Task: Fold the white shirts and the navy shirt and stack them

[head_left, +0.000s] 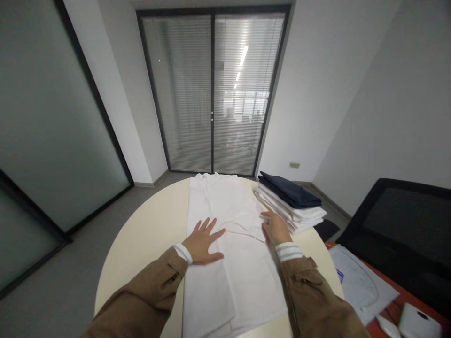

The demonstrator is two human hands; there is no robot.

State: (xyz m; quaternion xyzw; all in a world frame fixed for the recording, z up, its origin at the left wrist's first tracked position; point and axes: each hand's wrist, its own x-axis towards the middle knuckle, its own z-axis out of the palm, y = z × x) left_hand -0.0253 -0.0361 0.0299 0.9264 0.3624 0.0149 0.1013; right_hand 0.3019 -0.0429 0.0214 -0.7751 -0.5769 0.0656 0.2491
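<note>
A white shirt [253, 277] lies lengthwise across the round table, its collar end at the far edge. Its left side is folded inward in a long straight line, and a sleeve [243, 220] slants over the right half. My left hand [202, 243] rests flat on the left part of the shirt with its fingers spread. At the shirt's right edge, beside the sleeve, my right hand [277, 228] has its fingers bent and pinched on the white cloth. The tips of those fingers are partly hidden.
A stack of folded white garments [299, 217] with a dark navy one [291, 190] on top stands at the table's [141, 249] right rim. To the right are a black mesh chair [405, 234] and an orange surface holding a clear bag [359, 277] and a white device [419, 324].
</note>
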